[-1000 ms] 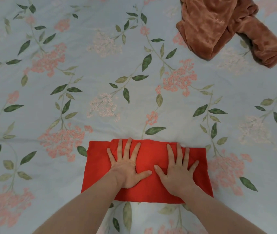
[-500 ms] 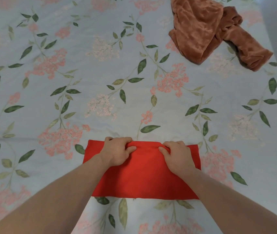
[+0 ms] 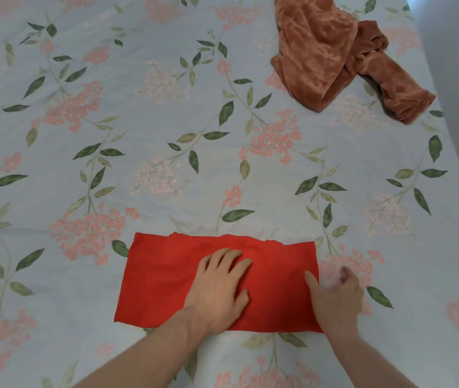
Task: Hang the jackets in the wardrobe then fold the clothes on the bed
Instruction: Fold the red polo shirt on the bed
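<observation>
Plainly, the folding stage is under way, since no jackets and no wardrobe are seen in this view; whether the hanging is finished cannot be told from here. Across the whole view a bed (image 3: pixel 54 191) is spread with a pale cover printed with pink flowers and green leaves. Toward the near edge, a little left of centre, a red garment (image 3: pixel 166 278) is laid flat on the cover as a wide, neat rectangle, its far edge slightly uneven. On the middle of this rectangle the left hand (image 3: pixel 218 287) is pressed palm down, fingers nearly straight and close together; nothing is gripped, the cloth is only held flat. At the garment's right edge the right hand (image 3: pixel 334 298) is seen, blurred by motion. Its thumb is laid on the red cloth near the edge, while the other fingers appear loosely extended over the cover just beside it; nothing seems to be pinched, though the blur leaves this somewhat uncertain. Far off at the upper right, well apart from the hands, a brown velvety garment (image 3: pixel 320 60) is left crumpled, one sleeve stretched toward the bed's right side.

The red piece is judged to be nearly folded, perhaps one more fold or a final smoothing being needed. The brown piece is untouched and remains to be folded.
</observation>
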A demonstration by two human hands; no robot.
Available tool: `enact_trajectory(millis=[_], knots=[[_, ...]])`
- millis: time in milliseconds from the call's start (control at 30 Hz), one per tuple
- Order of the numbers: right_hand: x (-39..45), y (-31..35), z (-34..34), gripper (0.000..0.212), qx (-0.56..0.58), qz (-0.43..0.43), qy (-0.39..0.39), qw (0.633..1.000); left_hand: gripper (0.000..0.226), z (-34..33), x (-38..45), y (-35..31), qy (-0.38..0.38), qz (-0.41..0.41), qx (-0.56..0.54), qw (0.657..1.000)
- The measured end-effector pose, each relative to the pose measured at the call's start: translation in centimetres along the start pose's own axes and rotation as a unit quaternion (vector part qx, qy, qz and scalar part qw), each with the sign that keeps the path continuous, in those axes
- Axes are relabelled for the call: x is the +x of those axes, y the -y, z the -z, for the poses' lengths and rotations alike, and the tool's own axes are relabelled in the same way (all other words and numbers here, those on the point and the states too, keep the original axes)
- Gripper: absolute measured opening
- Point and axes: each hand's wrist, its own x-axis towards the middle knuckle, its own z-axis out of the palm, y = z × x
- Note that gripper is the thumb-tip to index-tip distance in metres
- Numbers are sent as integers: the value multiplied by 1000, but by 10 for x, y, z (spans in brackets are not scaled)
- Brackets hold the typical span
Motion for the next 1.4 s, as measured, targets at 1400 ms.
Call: enact_trajectory(millis=[1400], knots=[[-142,136,-73,61,136,86,316,935,21,73,-97,61,-142,306,-569,750]])
